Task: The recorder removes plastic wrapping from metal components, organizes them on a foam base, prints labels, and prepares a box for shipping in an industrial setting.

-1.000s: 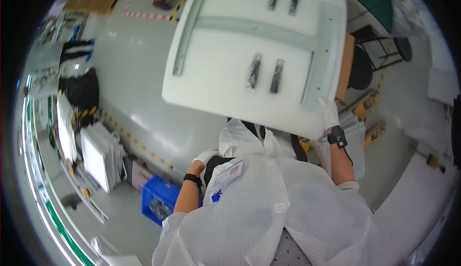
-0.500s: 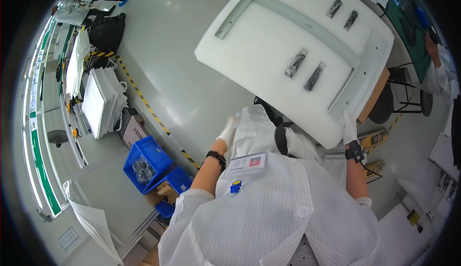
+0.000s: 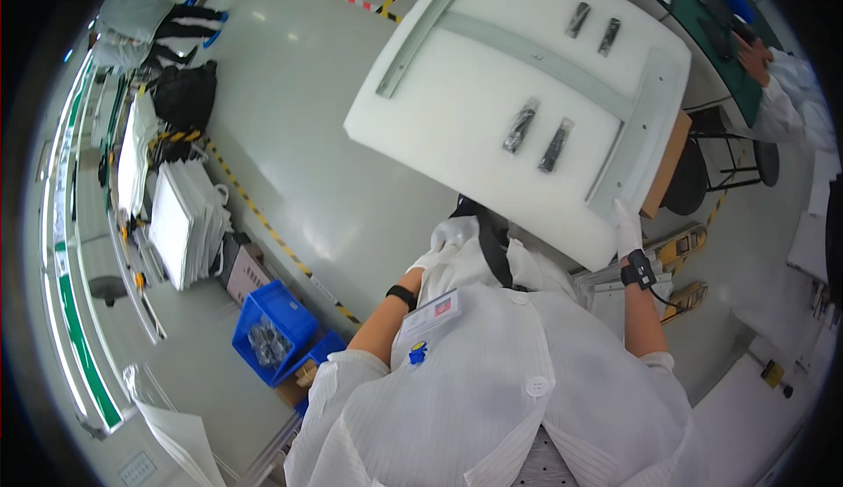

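Both hands wear white gloves and carry a large white panel [image 3: 492, 109] above a glossy pale-grey floor [image 3: 290, 118]. The right hand [image 3: 625, 230] lies flat, fingers together and pointing up, against the panel's near right corner, beside a grey metal rail [image 3: 639, 131] that runs along the panel's right edge; a black wristband sits at that wrist. The left hand [image 3: 436, 245] is under the panel's near edge, fingers curled, though the grip itself cannot be told from here.

The panel is smooth, matte and rectangular with rounded corners, held tilted well off the floor. Three grey rails lie on it: one along the left edge [image 3: 428, 28], one crossing the middle [image 3: 536, 52], one at the right. Four small black parts in clear bags [image 3: 537, 134] rest on it, two near the far edge and two near the middle.

Yellow-and-black hazard tape [image 3: 263, 223] crosses the floor diagonally. To the left, stacks of white sheets [image 3: 180, 223] stand against green-edged shelving. Two blue plastic crates [image 3: 268, 333] sit just beside the tape, one holding dark parts. At the far right, another person in white leans over a green-topped counter [image 3: 716, 35], with a black stool [image 3: 689, 175] just beside the panel's right edge.
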Demonstrator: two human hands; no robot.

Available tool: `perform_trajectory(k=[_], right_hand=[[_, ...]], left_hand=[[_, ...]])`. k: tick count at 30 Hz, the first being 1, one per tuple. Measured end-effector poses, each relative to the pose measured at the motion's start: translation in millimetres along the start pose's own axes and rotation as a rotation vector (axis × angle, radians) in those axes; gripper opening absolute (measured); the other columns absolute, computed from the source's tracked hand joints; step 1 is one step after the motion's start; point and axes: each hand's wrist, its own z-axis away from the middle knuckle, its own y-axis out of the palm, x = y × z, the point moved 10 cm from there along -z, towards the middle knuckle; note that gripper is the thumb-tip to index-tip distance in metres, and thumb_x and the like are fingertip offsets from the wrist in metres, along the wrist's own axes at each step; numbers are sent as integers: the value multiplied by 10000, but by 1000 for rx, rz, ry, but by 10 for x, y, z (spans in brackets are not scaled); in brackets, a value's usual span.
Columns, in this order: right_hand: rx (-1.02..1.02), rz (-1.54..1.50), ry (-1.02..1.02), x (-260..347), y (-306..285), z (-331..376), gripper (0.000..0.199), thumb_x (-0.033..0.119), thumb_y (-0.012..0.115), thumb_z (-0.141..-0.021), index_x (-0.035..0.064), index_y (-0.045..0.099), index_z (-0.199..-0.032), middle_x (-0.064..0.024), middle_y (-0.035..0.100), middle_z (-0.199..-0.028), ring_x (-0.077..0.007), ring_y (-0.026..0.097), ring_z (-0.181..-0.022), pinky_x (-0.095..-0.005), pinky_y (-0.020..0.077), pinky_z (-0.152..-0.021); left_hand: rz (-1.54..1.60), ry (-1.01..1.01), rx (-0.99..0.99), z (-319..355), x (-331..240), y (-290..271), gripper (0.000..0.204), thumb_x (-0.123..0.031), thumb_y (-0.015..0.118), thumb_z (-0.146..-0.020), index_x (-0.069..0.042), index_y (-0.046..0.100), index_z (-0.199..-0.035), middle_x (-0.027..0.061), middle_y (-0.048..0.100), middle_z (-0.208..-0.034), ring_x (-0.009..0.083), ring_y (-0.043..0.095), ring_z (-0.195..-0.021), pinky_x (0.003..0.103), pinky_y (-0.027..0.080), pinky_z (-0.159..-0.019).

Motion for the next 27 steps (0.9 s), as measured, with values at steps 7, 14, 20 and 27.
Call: perform_trajectory(k=[7, 14, 20, 27], right_hand=[[-71, 60, -24, -6, -50, 48, 538, 316, 590, -886, -55, 485, -1261, -138, 558, -1236, -216, 510, -1127, -298, 357, -981], [-53, -348, 154, -494, -7, 151, 544, 397, 492, -943, -12, 454, -1300, -89, 583, -1161, -171, 562, -1014, -282, 439, -879], [1, -454, 222, -685, 77, 231, 539, 428, 448, -954, -4, 473, -1276, -79, 606, -1072, -153, 599, -908, -272, 490, -773], [-98, -567, 259, -626, 51, 347, 461, 284, 588, -883, 34, 487, -1257, -90, 603, -992, -177, 607, -807, -289, 502, -693]], left_hand=[[-3, -33, 184, 468, -180, -261, 534, -439, 446, -903, -82, 495, -1297, 204, 522, -1285, 345, 493, -1196, 372, 353, -1020], [-518, 48, 268, 254, -1643, -1049, 473, -417, 421, -931, -51, 617, -1159, 187, 630, -1122, 311, 578, -1087, 367, 422, -919], [-117, 790, -28, -179, -3772, -644, 484, -239, 578, -882, -10, 473, -1295, 186, 539, -1233, 257, 540, -1126, 337, 427, -958], [-951, 955, -328, -451, -4645, 451, 740, -486, 497, -874, -1, 330, -1407, 183, 277, -1475, 329, 219, -1379, 456, 153, -1129]])
